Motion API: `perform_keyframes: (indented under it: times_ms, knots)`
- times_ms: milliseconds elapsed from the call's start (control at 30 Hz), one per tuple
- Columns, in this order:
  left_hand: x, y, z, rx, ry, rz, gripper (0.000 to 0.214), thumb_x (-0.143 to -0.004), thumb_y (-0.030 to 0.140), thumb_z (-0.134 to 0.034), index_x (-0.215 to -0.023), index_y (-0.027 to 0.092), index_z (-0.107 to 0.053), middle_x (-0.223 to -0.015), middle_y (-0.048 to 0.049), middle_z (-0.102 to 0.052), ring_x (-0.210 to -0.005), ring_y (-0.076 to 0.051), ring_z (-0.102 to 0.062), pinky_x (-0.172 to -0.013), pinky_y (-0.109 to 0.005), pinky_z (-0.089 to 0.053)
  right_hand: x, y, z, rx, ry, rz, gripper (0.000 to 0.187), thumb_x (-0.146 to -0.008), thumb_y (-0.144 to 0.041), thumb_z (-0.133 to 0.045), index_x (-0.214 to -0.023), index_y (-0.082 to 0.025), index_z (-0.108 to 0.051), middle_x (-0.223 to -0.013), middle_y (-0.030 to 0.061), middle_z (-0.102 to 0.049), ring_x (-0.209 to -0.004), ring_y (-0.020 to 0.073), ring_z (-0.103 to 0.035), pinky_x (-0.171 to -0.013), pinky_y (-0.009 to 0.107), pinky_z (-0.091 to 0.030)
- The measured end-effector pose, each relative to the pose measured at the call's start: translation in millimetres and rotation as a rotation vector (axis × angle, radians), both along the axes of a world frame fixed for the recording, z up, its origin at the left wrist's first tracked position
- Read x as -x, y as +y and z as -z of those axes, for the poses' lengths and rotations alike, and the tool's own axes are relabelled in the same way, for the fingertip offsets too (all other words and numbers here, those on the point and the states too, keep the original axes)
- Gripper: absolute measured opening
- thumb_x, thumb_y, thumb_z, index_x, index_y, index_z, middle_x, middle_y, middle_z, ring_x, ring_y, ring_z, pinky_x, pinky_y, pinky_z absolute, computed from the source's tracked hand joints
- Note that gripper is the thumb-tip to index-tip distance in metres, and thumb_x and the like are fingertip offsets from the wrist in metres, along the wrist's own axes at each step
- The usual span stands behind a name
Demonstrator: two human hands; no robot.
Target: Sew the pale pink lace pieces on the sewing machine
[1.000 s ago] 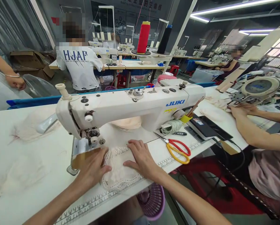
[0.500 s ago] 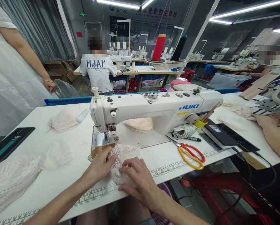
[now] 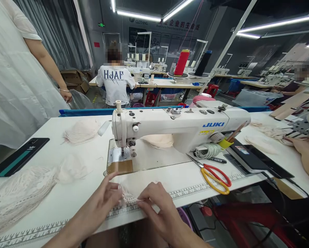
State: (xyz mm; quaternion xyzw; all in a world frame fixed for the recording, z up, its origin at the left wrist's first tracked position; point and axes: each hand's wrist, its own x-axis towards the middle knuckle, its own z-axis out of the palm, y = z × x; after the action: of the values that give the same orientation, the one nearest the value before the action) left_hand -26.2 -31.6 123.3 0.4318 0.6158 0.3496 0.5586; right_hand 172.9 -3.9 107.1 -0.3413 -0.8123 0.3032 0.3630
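Close to the front edge of the white table, a small piece of pale lace stretches between my hands. My left hand pinches its left end, thumb against the fingers, with the index finger pointing up toward the machine. My right hand is closed on the right end of the lace between thumb and fingertips. Most of the lace is bunched or hidden by my fingers. Just beyond stands the white sewing machine, its needle and presser foot above the metal plate, with no fabric beneath.
Right of my hands lie scissors with red and yellow handles, a marker and a black notebook. Pale lace piles and a phone-like black case lie left. A person in white stands at the left; a co-worker's arm shows right.
The lace has come down toward the table edge and is gathered smaller. My left hand has moved down and left, my right hand slightly right. The view has tilted and shifted a little.
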Motion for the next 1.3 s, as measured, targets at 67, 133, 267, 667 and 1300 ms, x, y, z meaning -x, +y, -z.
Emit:
perform_keyframes:
  times_ms: [67,133,267,667,1300]
  knots:
    - [5.5,-11.6,-2.6,-0.12,0.128,0.1,0.074,-0.068,0.057,-0.067,-0.132,0.032,-0.039,-0.133,-0.0084,-0.04,-0.115,-0.029,-0.047,-0.094,-0.037,-0.04,-6.0,-3.0,-13.1,0.364,0.1,-0.103,0.019,-0.089,-0.03,-0.052,-0.076,-0.017,-0.055,-0.068,-0.0013,-0.052,-0.065,0.0115,-0.046,-0.063,0.024,-0.033]
    - [5.3,-17.6,-3.5,-0.182,0.157,0.201,0.071,-0.063,0.049,-0.074,-0.126,0.032,-0.047,-0.132,-0.0056,-0.042,-0.118,-0.029,-0.042,-0.094,-0.033,-0.039,-9.2,-5.9,-21.4,0.621,0.164,-0.19,0.027,-0.089,-0.039,-0.051,-0.075,-0.016,-0.053,-0.064,-0.0021,-0.047,-0.06,0.0102,-0.041,-0.057,0.022,-0.032]
    - [-7.5,-19.2,-3.4,-0.004,-0.075,0.313,0.043,-0.072,0.055,-0.064,-0.093,0.018,-0.063,-0.081,-0.0025,-0.058,-0.079,-0.019,-0.052,-0.067,-0.023,-0.042,-11.4,-11.9,-22.4,0.684,0.15,-0.176,0.038,-0.091,-0.05,-0.043,-0.076,-0.015,-0.05,-0.063,-0.003,-0.04,-0.059,0.0098,-0.034,-0.053,0.021,-0.028]
    - [-9.1,-41.8,25.9,0.003,-0.22,0.223,0.05,-0.077,0.063,-0.053,-0.068,0.014,-0.058,-0.066,0.0001,-0.05,-0.066,-0.014,-0.041,-0.06,-0.022,-0.033,-0.2,-30.3,15.3,0.631,-0.028,-0.235,0.039,-0.094,-0.043,-0.039,-0.065,-0.016,-0.041,-0.059,-0.0045,-0.035,-0.056,0.008,-0.031,-0.05,0.021,-0.023]
    - [4.9,-56.9,21.4,0.201,-0.329,0.151,0.046,-0.076,0.059,-0.06,-0.065,0.014,-0.056,-0.06,0.0021,-0.048,-0.058,-0.011,-0.04,-0.056,-0.02,-0.031,-5.5,-36.7,16.5,0.778,0.102,-0.344,0.034,-0.086,-0.048,-0.053,-0.077,-0.015,-0.054,-0.064,-0.0035,-0.042,-0.059,0.0083,-0.036,-0.052,0.019,-0.028]
